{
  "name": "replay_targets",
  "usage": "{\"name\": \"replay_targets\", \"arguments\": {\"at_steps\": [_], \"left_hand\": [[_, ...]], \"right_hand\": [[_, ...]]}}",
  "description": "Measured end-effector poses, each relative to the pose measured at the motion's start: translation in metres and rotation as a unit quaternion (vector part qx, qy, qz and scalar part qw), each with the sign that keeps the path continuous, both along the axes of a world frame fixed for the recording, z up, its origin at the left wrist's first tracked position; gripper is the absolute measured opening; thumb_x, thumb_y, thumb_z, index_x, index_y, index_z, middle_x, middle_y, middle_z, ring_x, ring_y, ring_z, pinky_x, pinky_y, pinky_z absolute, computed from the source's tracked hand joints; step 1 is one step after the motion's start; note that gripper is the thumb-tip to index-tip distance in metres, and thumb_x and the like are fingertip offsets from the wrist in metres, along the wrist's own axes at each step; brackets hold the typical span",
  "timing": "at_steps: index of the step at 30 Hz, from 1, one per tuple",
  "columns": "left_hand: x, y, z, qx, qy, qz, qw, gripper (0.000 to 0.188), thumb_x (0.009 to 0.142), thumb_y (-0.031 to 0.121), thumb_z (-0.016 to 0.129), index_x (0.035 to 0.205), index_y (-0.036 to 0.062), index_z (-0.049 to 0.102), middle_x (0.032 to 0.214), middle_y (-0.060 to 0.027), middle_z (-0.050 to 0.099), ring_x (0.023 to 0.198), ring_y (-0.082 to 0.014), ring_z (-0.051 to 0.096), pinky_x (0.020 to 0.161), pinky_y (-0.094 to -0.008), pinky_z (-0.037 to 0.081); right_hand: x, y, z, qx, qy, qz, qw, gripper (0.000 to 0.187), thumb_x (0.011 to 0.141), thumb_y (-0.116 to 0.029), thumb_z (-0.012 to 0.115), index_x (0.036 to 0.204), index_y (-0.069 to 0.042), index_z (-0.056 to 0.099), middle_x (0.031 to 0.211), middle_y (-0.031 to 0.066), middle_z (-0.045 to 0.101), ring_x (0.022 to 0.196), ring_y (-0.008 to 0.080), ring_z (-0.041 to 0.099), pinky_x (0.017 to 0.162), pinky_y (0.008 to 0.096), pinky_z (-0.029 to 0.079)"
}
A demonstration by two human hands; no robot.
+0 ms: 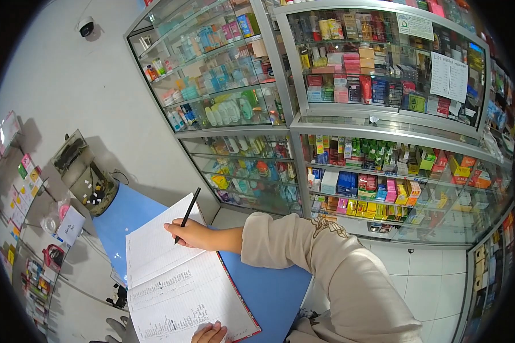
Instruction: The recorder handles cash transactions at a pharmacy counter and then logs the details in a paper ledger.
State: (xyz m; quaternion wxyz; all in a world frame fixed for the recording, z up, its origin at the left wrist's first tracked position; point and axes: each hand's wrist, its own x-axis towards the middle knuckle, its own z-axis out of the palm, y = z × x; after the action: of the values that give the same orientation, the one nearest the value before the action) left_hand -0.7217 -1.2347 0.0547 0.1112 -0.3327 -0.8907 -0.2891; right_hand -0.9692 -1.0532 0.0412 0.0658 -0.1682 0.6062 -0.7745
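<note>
Notebook (177, 274) lay open on the blue tabletop (274, 288). From my remote seat I saw the right hand (194, 235) on its upper page, fingers closed around a black pen (188, 214); the left hand (210, 333) rested on the lower page, and I couldn't tell whether it gripped anything. Beyond stood stocked glass cabinets (395, 118).

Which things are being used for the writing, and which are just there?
Being used:
- black pen, in the right hand
- open notebook, left hand at its edge
- blue table underneath

Just there:
- wall camera
- glass cabinets
</note>
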Motion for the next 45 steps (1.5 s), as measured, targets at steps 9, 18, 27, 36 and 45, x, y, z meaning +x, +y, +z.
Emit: {"name": "replay_targets", "arguments": {"at_steps": [9,18,27,36,45], "left_hand": [[-0.001,-0.003,0.002,-0.001,0.01,0.001,1.0,0.022,0.083,0.007,0.06,0.102,0.0001,0.065,0.107,-0.0176,0.064,0.101,-0.0349,0.059,0.091,-0.0397,0.045],[0.002,0.001,-0.001,-0.003,-0.002,0.023,1.0,0.022,0.082,0.007,0.06,0.103,0.0002,0.066,0.107,-0.0176,0.064,0.102,-0.0355,0.058,0.092,-0.0404,0.044],[-0.023,-0.026,-0.018,0.035,0.024,-0.032,0.999,0.028,0.075,0.012,0.07,0.102,0.0044,0.067,0.109,-0.0067,0.064,0.106,-0.024,0.058,0.088,-0.0357,0.047],[-0.014,-0.039,-0.018,0.06,0.016,-0.017,0.998,0.026,0.078,0.017,0.067,0.1,0.0013,0.065,0.108,-0.0094,0.063,0.102,-0.0236,0.058,0.09,-0.0348,0.044],[-0.015,-0.038,-0.024,0.09,0.028,-0.013,0.995,0.027,0.078,0.017,0.068,0.099,0.0005,0.064,0.107,-0.0097,0.063,0.1,-0.0255,0.06,0.087,-0.0355,0.045]], "right_hand": [[0.0,-0.004,-0.001,0.006,0.003,0.008,1.0,0.04,0.094,-0.043,0.046,0.071,-0.01,0.045,0.058,0.0,0.043,0.044,0.0064,0.031,0.038,0.0229,0.023],[0.005,-0.011,-0.01,0.129,0.233,-0.01,0.964,0.028,0.083,-0.025,0.068,0.072,-0.008,0.048,0.061,0.0001,0.047,0.056,0.0076,0.042,0.049,0.0264,0.034],[0.083,-0.03,0.001,0.233,0.25,0.25,0.906,0.034,0.075,-0.008,0.07,0.056,-0.008,0.042,0.054,-0.0014,0.044,0.049,0.0066,0.038,0.045,0.0266,0.028],[0.099,-0.048,0.004,0.287,0.253,0.28,0.88,0.03,0.075,-0.004,0.064,0.058,-0.005,0.04,0.052,0.0024,0.048,0.046,0.0093,0.042,0.044,0.0271,0.033],[0.089,-0.045,0.001,0.315,0.245,0.282,0.873,0.033,0.074,-0.003,0.065,0.055,-0.004,0.039,0.052,0.0035,0.05,0.044,0.0132,0.044,0.044,0.027,0.036]]}}
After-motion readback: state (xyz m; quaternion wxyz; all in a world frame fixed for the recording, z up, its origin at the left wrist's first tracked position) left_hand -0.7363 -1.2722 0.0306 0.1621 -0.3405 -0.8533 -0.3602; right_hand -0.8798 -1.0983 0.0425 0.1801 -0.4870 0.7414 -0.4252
